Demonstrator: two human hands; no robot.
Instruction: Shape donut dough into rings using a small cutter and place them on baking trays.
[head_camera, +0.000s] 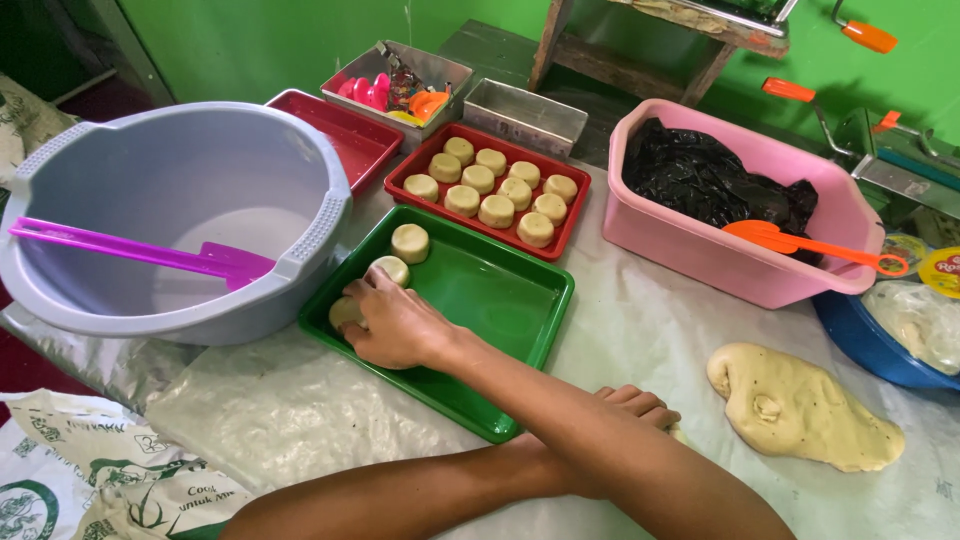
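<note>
The left hand (635, 405) rests knuckles-up under the crossing forearm, fingers curled — whether it grips anything I cannot tell — while the right hand (392, 322) presses a dough ball (345, 312) into the green tray (500, 300), fingers closed over it, two more balls (409, 243) just beyond the fingertips, the red tray (487, 190) farther off.

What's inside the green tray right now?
The green tray holds three dough pieces along its left side. The right hand covers most of the nearest piece; the tray part under hand and forearm is hidden.
</note>
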